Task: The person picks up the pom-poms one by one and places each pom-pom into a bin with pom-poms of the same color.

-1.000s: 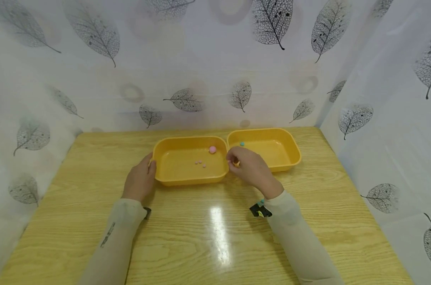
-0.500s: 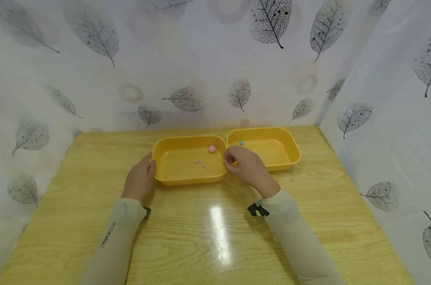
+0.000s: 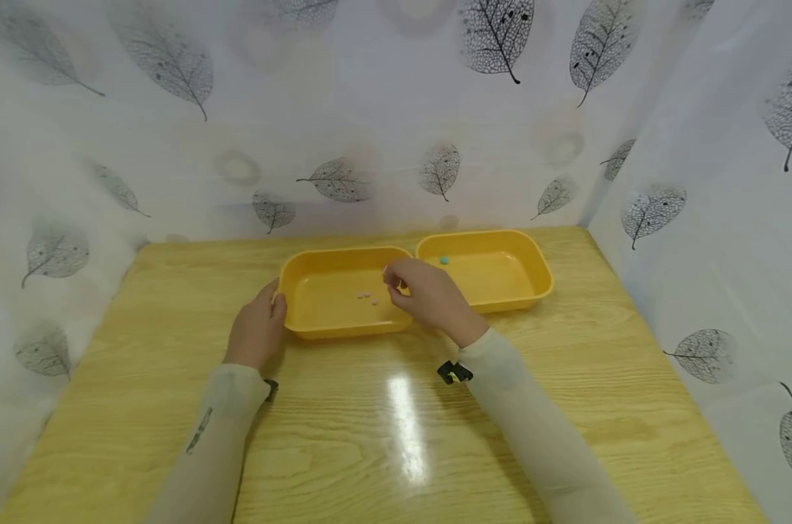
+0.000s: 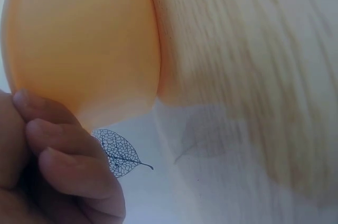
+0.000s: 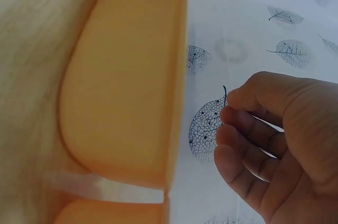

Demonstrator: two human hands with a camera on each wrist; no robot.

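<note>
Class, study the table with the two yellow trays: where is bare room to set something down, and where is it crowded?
Free: the wooden table in front of the trays, between the sleeves, and the strips left of the left tray and right of the right tray. Crowded: the left tray, with the left hand at its edge and the right hand over its right end.

2 yellow trays (image 3: 343, 331) (image 3: 540, 287), 3 pink beads (image 3: 367, 296) (1 teal (image 3: 445, 260))

Bare table (image 3: 396, 437) in front; trays (image 3: 343, 324) side by side; curtain walls (image 3: 370, 109) behind, right.
</note>
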